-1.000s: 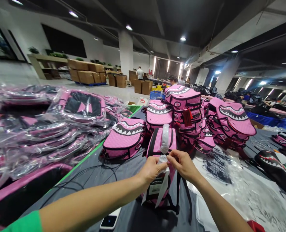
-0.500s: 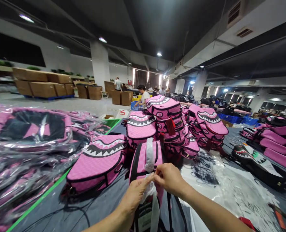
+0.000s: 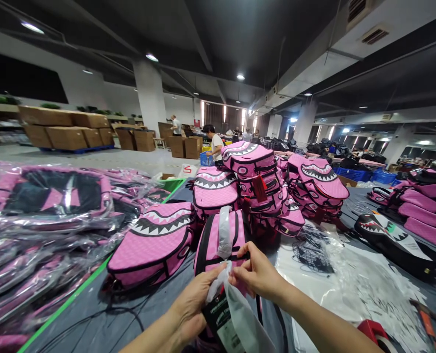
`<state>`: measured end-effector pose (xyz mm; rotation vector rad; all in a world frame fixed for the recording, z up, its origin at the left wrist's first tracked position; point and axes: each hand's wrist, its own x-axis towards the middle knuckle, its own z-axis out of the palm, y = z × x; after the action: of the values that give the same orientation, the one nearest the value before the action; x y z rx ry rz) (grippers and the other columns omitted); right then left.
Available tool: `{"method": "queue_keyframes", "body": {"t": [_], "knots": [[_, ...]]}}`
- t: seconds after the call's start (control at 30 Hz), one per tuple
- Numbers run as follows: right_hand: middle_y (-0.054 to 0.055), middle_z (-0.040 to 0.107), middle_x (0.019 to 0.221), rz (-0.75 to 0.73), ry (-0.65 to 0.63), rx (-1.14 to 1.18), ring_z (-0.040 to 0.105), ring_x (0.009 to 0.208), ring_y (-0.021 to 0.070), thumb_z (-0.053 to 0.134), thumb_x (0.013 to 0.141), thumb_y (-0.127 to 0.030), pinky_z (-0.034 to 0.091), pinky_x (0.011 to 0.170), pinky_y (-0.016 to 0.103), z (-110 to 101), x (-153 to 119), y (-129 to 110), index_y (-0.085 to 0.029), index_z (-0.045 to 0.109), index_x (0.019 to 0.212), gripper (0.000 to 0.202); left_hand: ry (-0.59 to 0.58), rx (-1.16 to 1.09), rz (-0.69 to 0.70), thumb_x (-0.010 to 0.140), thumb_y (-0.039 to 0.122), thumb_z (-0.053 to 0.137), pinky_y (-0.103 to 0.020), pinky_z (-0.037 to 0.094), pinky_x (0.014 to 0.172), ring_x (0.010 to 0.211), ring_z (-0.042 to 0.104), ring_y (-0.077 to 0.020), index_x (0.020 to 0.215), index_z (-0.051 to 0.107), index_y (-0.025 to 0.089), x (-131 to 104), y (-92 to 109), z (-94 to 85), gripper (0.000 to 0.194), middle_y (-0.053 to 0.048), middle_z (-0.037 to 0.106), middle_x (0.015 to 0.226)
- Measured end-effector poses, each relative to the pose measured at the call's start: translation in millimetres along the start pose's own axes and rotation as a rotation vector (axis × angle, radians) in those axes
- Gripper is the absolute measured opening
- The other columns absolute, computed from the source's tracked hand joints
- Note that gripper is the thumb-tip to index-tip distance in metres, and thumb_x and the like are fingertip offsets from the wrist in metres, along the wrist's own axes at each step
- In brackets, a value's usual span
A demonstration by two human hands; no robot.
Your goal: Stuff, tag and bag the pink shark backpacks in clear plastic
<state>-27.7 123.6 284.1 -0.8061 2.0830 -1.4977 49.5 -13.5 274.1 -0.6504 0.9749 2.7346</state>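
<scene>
Just below the centre, my left hand (image 3: 192, 303) grips a whitish translucent wrapping (image 3: 242, 314) with a dark printed tag (image 3: 222, 321) beside it. The fingertips of my right hand (image 3: 256, 274) pinch the upper part of the same wrapping. Behind both hands stands a pink bag with black trim (image 3: 210, 240), its top handle (image 3: 224, 230) covered in pale wrap. To its left lies a pink backpack with a shark-teeth pattern (image 3: 151, 245). The lower part of the bag is hidden by my hands and the wrapping.
More pink backpacks (image 3: 249, 159) are piled behind. Plastic-wrapped bags (image 3: 56, 196) fill the left. Clear plastic sheets (image 3: 365, 279), a black shark-pattern bag (image 3: 397, 240), a red tape dispenser (image 3: 372, 331) and an orange-handled tool (image 3: 427, 323) lie right. A person (image 3: 215, 142) stands beyond.
The wrapping and dark tag have risen and now show more fully between my hands. My left hand has moved slightly left and down; the right hand's fingers have shifted on the wrapping.
</scene>
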Motion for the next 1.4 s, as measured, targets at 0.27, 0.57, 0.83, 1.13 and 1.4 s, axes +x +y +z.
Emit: {"method": "queue_keyframes", "body": {"t": [0.27,0.57,0.83,1.13,1.4], "knots": [[-0.014,0.049,0.051,-0.013,-0.085,-0.234,0.047,0.036,0.0079,0.049,0.088,-0.006,0.031,0.045,0.018,4.2,3.9,-10.6,-0.025,0.034,0.085,0.025,0.07,0.151,-0.027,0.097,0.02,0.057,-0.019,0.049,0.045,0.038,0.056,-0.0106,0.065,0.067,0.008,-10.3,6.2,3.4,0.036,-0.005,0.064,0.05],[-0.007,0.053,0.064,-0.07,-0.083,-0.559,0.052,0.051,0.0089,0.058,0.085,-0.008,0.025,0.054,0.022,-0.7,5.4,-19.0,-0.022,0.044,0.079,0.02,0.041,0.298,-0.069,0.092,0.029,0.067,-0.02,0.048,0.048,0.039,0.053,-0.0089,0.064,0.068,0.007,-9.4,14.8,1.6,0.035,-0.003,0.063,0.051],[-0.006,0.056,0.06,-0.068,0.158,-0.442,0.053,0.053,0.0107,0.056,0.079,-0.006,0.032,0.054,0.021,17.8,6.0,-3.5,-0.022,0.048,0.074,0.018,0.067,0.348,-0.075,0.095,0.038,0.061,-0.028,0.055,0.057,0.051,0.066,-0.0172,0.071,0.073,0.005,-16.7,16.6,5.7,0.042,-0.01,0.07,0.06],[-0.011,0.046,0.037,0.053,-0.101,0.18,0.028,0.027,0.0075,0.055,0.086,-0.069,0.021,0.034,0.019,10.3,-27.6,0.2,-0.013,0.061,0.118,0.065,0.038,0.363,-0.052,0.072,0.049,0.085,-0.025,0.05,0.052,0.046,0.06,-0.0152,0.062,0.071,0.009,-0.2,14.1,-13.8,0.044,-0.007,0.067,0.054],[-0.011,0.031,0.031,0.146,-0.314,0.91,0.017,0.025,0.0003,0.076,0.077,-0.059,0.012,0.03,0.015,19.1,-20.1,10.7,-0.016,0.05,0.053,0.056,0.034,0.381,-0.068,0.077,0.053,0.079,-0.025,0.051,0.054,0.05,0.063,-0.0155,0.067,0.072,0.008,-6.7,11.1,-15.5,0.047,-0.008,0.07,0.059]]}}
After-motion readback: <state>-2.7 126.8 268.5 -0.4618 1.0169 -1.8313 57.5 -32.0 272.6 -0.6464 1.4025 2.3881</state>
